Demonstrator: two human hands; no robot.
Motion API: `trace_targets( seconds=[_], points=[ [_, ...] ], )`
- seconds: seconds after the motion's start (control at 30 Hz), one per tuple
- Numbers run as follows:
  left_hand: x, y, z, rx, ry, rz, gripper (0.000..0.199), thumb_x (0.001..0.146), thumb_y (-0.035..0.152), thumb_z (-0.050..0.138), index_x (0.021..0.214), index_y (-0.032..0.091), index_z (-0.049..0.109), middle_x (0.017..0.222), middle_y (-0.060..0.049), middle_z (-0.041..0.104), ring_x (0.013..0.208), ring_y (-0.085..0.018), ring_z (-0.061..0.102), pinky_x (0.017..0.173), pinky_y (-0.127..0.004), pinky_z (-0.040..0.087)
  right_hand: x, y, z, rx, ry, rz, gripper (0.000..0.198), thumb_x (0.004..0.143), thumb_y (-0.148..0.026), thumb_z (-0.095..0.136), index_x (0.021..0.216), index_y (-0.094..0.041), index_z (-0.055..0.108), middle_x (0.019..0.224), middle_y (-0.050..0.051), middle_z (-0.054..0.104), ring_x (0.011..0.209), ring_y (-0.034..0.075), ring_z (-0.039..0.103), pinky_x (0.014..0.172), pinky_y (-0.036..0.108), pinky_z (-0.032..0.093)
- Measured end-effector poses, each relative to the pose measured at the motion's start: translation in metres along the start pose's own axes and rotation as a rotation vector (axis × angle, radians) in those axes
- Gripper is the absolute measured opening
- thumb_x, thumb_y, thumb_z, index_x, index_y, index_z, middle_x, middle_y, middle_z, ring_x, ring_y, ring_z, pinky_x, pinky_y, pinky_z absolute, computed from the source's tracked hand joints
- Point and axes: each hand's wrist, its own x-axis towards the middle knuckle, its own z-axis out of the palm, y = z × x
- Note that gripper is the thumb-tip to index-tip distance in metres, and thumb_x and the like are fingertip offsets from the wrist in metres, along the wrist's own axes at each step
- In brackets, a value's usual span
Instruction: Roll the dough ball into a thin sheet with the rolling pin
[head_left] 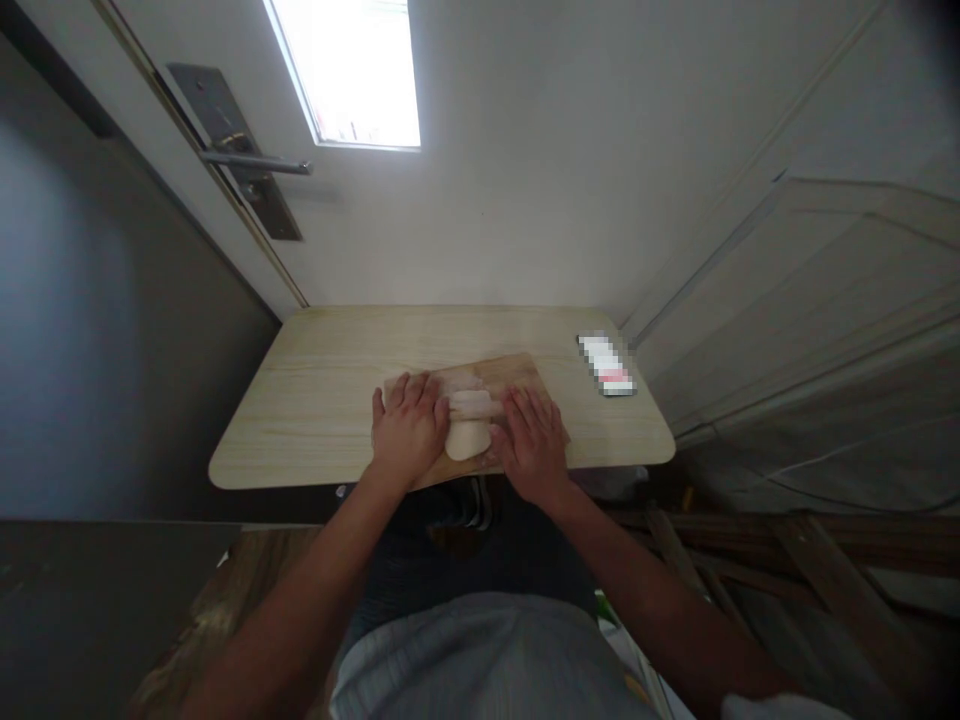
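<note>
A pale, flattened piece of dough [468, 442] lies on a wooden cutting board [531, 368] dusted with flour. Across the dough runs a light-coloured rolling pin [471, 404], its middle showing between my two hands. My left hand [409, 425] rests over the pin's left end, with the fingers draped forward over it. At the other end, my right hand [531, 438] holds the pin in the same way, its thumb close to the dough's right edge. Both palms hide the ends of the pin.
The board sits at the front edge of a small light wood table [322, 390]. A phone [607, 365] with a blurred screen lies on the right. Behind stands a white door with a metal handle [259, 162]. Wooden slats [750, 580] are at lower right.
</note>
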Motion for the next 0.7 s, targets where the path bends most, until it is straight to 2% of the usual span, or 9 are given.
trace_targets(
  seconds=[0.2,0.33,0.4,0.5,0.6,0.7],
  points=[
    [0.052,-0.007,0.009,0.055,-0.014,-0.002,0.054,0.102,0.045,0.024,0.144,0.028,0.054,0.155,-0.008,0.048,0.145,-0.036,0.036,0.117,-0.069,0.018,0.057,0.009,0.015,0.017,-0.056,0.094,0.051,0.104,-0.046,0.034,0.144,-0.019,0.051,0.151,0.013,0.051,0.145,0.034,0.036,0.117,0.065,0.019],
    [0.071,-0.009,0.011,0.038,-0.060,0.008,0.053,0.100,0.041,0.028,0.143,0.027,0.055,0.155,-0.010,0.048,0.145,-0.037,0.036,0.116,-0.070,0.018,0.074,0.008,0.022,0.006,-0.053,0.151,0.053,0.105,-0.046,0.032,0.144,-0.016,0.050,0.153,0.016,0.048,0.147,0.036,0.033,0.117,0.068,0.016],
    [0.065,-0.007,0.009,0.030,-0.027,0.004,0.053,0.101,0.042,0.027,0.142,0.027,0.056,0.156,-0.009,0.047,0.147,-0.035,0.033,0.118,-0.068,0.015,0.069,0.005,0.022,0.009,-0.039,0.158,0.054,0.105,-0.046,0.032,0.146,-0.015,0.048,0.154,0.016,0.047,0.148,0.036,0.031,0.117,0.069,0.015],
    [0.039,-0.002,0.007,0.025,0.035,0.005,0.053,0.102,0.043,0.024,0.140,0.027,0.057,0.156,-0.008,0.047,0.148,-0.033,0.032,0.120,-0.066,0.013,0.045,0.001,0.017,0.004,-0.010,0.146,0.054,0.105,-0.046,0.032,0.148,-0.016,0.046,0.154,0.017,0.046,0.148,0.034,0.032,0.117,0.068,0.016],
    [0.010,0.001,0.005,-0.009,0.020,0.027,0.054,0.103,0.044,0.022,0.142,0.026,0.055,0.155,-0.008,0.049,0.146,-0.031,0.036,0.119,-0.063,0.020,0.016,-0.003,0.008,-0.019,0.006,0.093,0.055,0.104,-0.047,0.035,0.149,-0.017,0.044,0.157,0.016,0.043,0.150,0.033,0.030,0.119,0.066,0.016],
    [-0.003,0.002,0.005,-0.037,0.008,0.032,0.056,0.103,0.045,0.023,0.148,0.023,0.048,0.155,-0.008,0.048,0.146,-0.030,0.036,0.119,-0.061,0.024,0.001,-0.006,0.002,-0.029,0.008,0.062,0.056,0.103,-0.047,0.037,0.152,-0.018,0.040,0.158,0.015,0.041,0.150,0.032,0.029,0.119,0.064,0.018]
  ],
)
